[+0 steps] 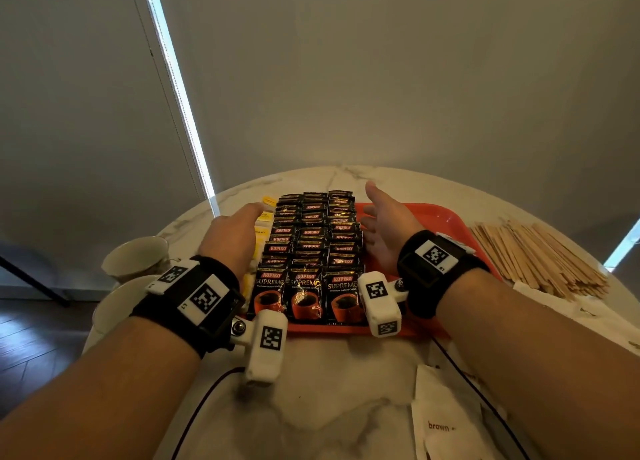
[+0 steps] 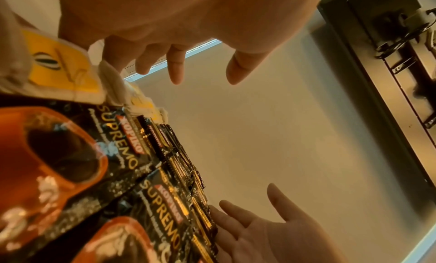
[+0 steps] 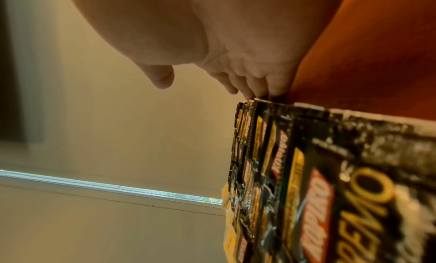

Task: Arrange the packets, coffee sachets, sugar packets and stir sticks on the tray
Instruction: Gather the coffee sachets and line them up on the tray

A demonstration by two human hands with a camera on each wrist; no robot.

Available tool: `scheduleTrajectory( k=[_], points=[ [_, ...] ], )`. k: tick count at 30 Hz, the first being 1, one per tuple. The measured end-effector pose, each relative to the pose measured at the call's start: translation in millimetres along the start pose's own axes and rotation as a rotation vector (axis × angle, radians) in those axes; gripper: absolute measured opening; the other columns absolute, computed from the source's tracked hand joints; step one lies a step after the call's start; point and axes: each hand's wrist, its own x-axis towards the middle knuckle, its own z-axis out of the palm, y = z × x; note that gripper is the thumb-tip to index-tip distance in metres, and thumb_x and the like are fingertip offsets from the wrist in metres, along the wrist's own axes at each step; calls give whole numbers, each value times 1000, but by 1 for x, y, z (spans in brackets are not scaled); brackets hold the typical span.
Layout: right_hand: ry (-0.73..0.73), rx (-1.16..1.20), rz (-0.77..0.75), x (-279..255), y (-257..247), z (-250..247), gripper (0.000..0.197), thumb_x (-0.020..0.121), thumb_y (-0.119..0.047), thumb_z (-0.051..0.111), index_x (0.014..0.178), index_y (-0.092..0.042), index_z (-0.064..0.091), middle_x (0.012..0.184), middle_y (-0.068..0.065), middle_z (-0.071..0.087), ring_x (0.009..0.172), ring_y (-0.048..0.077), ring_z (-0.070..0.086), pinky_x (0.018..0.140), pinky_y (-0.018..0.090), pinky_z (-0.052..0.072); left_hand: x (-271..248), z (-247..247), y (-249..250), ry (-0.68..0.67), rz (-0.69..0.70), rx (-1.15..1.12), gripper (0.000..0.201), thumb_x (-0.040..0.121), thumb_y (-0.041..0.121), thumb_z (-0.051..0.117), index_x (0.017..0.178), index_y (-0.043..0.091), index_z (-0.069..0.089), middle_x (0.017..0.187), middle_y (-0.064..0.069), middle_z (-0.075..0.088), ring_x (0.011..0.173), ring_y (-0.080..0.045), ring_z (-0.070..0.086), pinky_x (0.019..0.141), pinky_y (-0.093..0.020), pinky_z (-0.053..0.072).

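Note:
Black Kopiko coffee sachets lie in three overlapping columns on the red tray. A column of yellow-and-white sugar packets runs along their left side. My left hand lies flat, fingers straight, over the sugar packets and against the sachets' left edge. My right hand is open, palm facing left, its fingers touching the right edge of the sachets. In the left wrist view the left hand hovers relaxed above the sugar packets and sachets. In the right wrist view the right fingertips meet the sachets.
A heap of wooden stir sticks lies on the marble table right of the tray. Two cream cups stand at the left edge. White paper packets printed "brown" lie at the near right. Thin cables cross the near tabletop.

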Motion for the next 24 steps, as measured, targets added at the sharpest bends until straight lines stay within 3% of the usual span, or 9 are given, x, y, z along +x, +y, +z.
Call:
scheduleTrajectory(
  k=[3, 7, 9, 11, 12, 16, 20, 22, 24],
  points=[
    [-5, 15, 16, 2, -4, -1, 80, 100, -62, 47, 161, -17, 21, 159, 14, 38, 135, 30, 49, 94, 38, 41, 0, -1, 2, -3, -19, -26, 53, 86, 60, 64, 121, 21, 62, 104, 0, 60, 103, -27, 59, 94, -44, 51],
    [45, 91, 15, 12, -12, -4, 88, 96, -67, 49, 163, -24, 14, 168, 16, 17, 153, 33, 24, 115, 47, 33, 2, -3, 2, -44, -47, -57, 64, 48, 70, 63, 97, 28, 64, 110, -10, 67, 103, -37, 70, 96, -57, 56],
    [25, 99, 26, 13, -15, -1, 85, 97, -67, 45, 164, -25, 12, 167, 17, 20, 147, 35, 34, 100, 46, 45, 0, -3, 4, -48, -47, -63, 57, 54, 67, 62, 95, 28, 63, 108, -12, 67, 102, -37, 70, 97, -57, 56],
    [-11, 66, 17, 13, -16, 1, 80, 100, -65, 41, 162, -22, 16, 151, 14, 43, 113, 28, 57, 72, 40, 49, 0, -3, 4, -38, -48, -64, 64, 57, 66, 61, 106, 25, 64, 109, -12, 68, 102, -37, 70, 97, -57, 56],
    [-21, 50, 11, 14, -15, 2, 77, 102, -64, 40, 161, -19, 19, 139, 10, 51, 99, 21, 58, 66, 39, 47, 0, -3, 3, -36, -48, -61, 68, 57, 66, 61, 110, 24, 64, 110, -12, 68, 103, -37, 70, 97, -57, 56],
    [-34, 5, -5, 16, -13, 6, 74, 103, -62, 39, 159, -17, 24, 134, 6, 53, 99, 11, 50, 67, 38, 47, 2, -2, 3, -25, -41, -65, 70, 58, 65, 62, 115, 23, 63, 111, -11, 67, 102, -36, 70, 95, -56, 57],
    [-16, 47, 19, 25, -19, 3, 80, 100, -67, 40, 161, -20, 18, 140, 8, 48, 89, 18, 56, 70, 38, 48, 6, -2, 1, -20, -23, -64, 61, 71, 64, 67, 116, 22, 64, 112, -8, 66, 102, -32, 69, 90, -47, 60],
    [-17, 61, 15, 29, -26, 3, 84, 97, -70, 42, 161, -21, 18, 149, 18, 42, 108, 27, 58, 77, 40, 51, 9, -2, -3, -31, 52, -23, 56, 88, 56, 66, 128, 17, 64, 114, 0, 61, 104, -20, 60, 75, -27, 51],
    [-20, 57, 30, 35, -31, 3, 89, 95, -73, 43, 162, -21, 14, 158, 18, 32, 128, 30, 50, 80, 42, 50, 12, -3, -6, -38, 115, 4, 50, 100, 46, 61, 135, 10, 62, 107, 1, 57, 100, -18, 52, 64, -23, 40]
  ],
)
